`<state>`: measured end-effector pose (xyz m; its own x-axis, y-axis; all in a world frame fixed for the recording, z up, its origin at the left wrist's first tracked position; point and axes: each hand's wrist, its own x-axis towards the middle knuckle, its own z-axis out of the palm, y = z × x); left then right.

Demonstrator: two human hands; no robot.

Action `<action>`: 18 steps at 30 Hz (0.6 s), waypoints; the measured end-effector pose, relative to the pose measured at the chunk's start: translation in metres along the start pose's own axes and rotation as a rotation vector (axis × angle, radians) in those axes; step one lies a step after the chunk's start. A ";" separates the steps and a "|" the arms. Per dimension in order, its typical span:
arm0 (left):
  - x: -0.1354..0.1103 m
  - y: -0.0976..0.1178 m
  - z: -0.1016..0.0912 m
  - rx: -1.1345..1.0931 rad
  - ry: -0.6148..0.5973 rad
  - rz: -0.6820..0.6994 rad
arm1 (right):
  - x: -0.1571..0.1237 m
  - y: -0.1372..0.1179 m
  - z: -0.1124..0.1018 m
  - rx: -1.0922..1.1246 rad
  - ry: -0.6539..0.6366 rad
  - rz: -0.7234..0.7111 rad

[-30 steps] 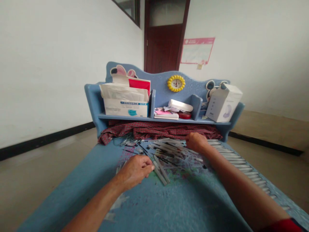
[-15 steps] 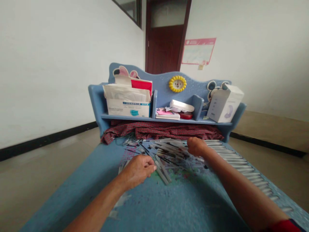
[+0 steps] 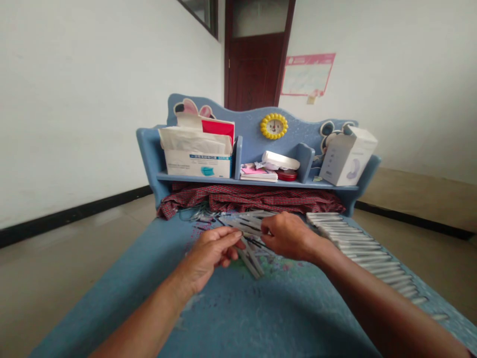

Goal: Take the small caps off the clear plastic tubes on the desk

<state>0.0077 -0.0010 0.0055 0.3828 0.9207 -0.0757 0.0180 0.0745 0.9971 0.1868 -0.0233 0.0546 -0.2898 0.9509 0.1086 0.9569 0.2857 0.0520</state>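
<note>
My left hand (image 3: 214,251) is closed in a pinch, thumb against forefinger, over the left part of the pile; what lies between the fingertips is too small to make out. A little to its right, my right hand (image 3: 286,234) has its fingers curled together, and anything inside them is hidden. Beneath and between both hands lie translucent pen barrels (image 3: 253,263) and thin black pen parts (image 3: 257,242) in a loose heap. Along the right edge of the table runs a row of pale pens (image 3: 357,246), laid side by side.
A blue table (image 3: 238,318) carries everything. Behind the heap is a bunched red checked cloth (image 3: 257,199) under the shelf. On the shelf stand a mask box (image 3: 197,161), a red tin (image 3: 286,175), papers (image 3: 259,174) and a white carton (image 3: 348,156).
My right hand has moved left and nearer, from the row's far end to beside my left hand. My left hand has risen slightly, with its fingers now pinched.
</note>
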 end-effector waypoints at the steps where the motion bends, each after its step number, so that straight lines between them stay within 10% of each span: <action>1: 0.000 -0.001 0.000 -0.073 0.009 -0.009 | 0.001 -0.004 0.000 0.017 0.011 -0.021; 11: 0.005 0.002 -0.013 -0.385 0.136 0.013 | 0.009 0.018 0.006 0.541 0.064 -0.055; 18: 0.007 0.004 -0.019 -0.370 0.154 0.050 | 0.019 0.048 0.046 0.137 -0.024 0.170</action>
<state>-0.0070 0.0125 0.0088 0.2314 0.9712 -0.0562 -0.3415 0.1352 0.9301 0.2285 0.0137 0.0131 -0.1246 0.9889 0.0808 0.9861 0.1324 -0.1004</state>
